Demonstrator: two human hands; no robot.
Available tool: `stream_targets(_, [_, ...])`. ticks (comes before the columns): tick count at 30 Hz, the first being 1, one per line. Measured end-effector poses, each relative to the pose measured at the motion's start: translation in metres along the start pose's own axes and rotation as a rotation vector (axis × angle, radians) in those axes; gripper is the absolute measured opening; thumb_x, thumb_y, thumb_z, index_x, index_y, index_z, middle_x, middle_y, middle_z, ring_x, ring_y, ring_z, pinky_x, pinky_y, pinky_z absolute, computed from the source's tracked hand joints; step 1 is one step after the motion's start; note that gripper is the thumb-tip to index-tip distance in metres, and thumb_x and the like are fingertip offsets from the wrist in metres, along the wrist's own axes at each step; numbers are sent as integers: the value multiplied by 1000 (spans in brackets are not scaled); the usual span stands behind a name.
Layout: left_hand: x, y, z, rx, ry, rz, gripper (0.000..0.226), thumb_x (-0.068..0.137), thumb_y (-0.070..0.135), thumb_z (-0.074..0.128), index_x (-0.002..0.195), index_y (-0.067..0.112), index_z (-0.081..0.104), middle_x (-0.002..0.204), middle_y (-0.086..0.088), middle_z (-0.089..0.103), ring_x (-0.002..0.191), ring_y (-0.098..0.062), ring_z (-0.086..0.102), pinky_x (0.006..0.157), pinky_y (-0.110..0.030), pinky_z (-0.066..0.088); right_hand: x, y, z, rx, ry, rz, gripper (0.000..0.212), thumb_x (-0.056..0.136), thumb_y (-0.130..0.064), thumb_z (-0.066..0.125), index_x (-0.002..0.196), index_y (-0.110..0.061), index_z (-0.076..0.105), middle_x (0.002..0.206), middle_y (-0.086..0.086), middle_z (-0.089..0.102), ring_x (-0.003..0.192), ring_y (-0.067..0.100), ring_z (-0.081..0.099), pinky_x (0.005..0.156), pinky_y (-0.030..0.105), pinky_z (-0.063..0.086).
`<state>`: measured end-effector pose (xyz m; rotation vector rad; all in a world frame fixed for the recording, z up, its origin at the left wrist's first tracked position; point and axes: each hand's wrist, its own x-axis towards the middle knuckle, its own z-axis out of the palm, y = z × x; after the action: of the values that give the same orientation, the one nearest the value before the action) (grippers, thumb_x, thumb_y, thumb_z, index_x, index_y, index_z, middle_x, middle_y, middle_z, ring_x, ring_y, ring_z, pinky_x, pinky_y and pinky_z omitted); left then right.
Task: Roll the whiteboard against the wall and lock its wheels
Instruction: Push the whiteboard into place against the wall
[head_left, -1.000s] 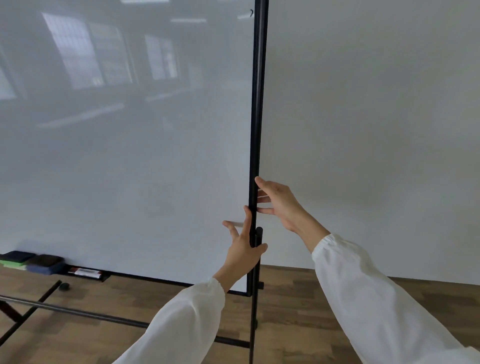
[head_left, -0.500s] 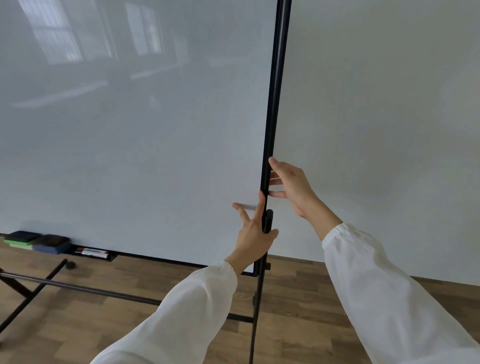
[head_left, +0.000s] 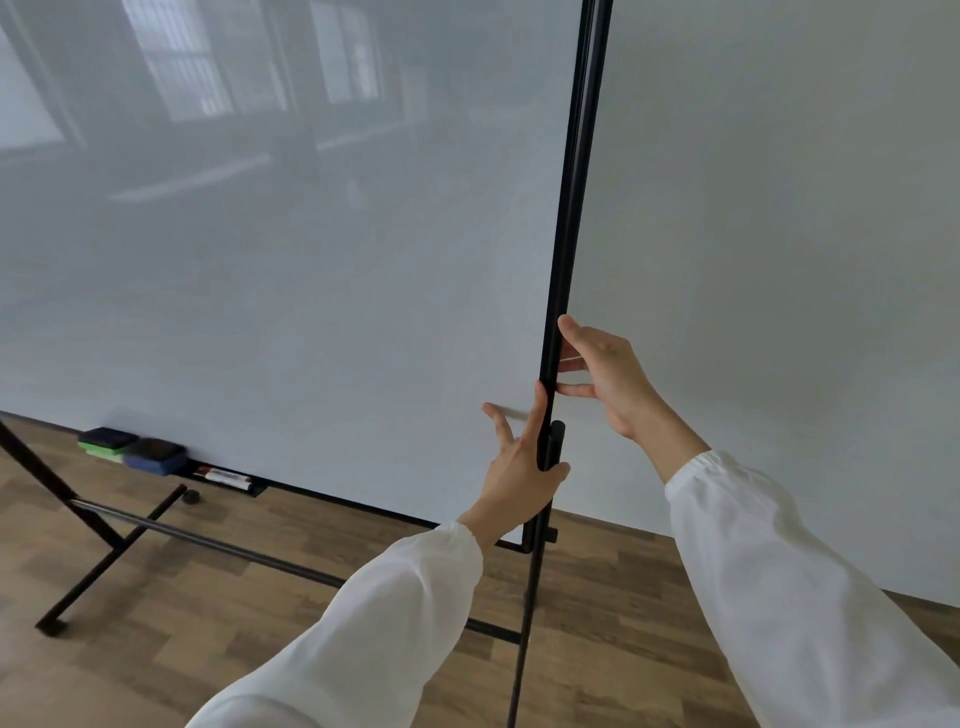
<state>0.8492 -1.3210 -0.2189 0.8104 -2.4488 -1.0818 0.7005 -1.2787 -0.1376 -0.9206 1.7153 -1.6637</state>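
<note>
The whiteboard fills the left and middle of the view, standing upright on its black stand, with the pale wall behind its right edge; how close they are cannot be told. Wood floor lies below. Both hands are on the board's black right edge frame. The right hand grips higher, thumb in front and fingers behind. Just below it, the left hand pinches the frame, thumb round one side, forefinger straight up along it. A green eraser, a dark blue eraser and markers sit on the bottom ledge at far left.
</note>
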Motion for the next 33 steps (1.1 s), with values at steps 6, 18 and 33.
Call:
stream_targets(6, [-10,-2,0,-3,16,0,108,96,21,62,144,67,-24,160,-21,-39,71,-35,71,69,-35,62,-6,0,3,-3,-18,6,59,86,-63,67,112,-11,76,109,9,77,106,23,73,84,45,64])
stream_targets(18, [-26,-3,-5,-14,14,38,108,97,15,60,148,62,-22,160,-24,-37,57,-23,63,60,-22,56,-22,-4,11,-9,24,24,57,88,-61,66,112,-10,75,110,11,77,104,25,73,84,44,64])
stream_targets(33, [-38,-36,-25,-235,331,14,62,99,26,60,153,39,33,156,3,45,130,-21,57,99,-34,53,-46,-8,34,-31,169,10,50,94,-65,54,114,-24,73,104,-6,79,100,10,73,90,34,61])
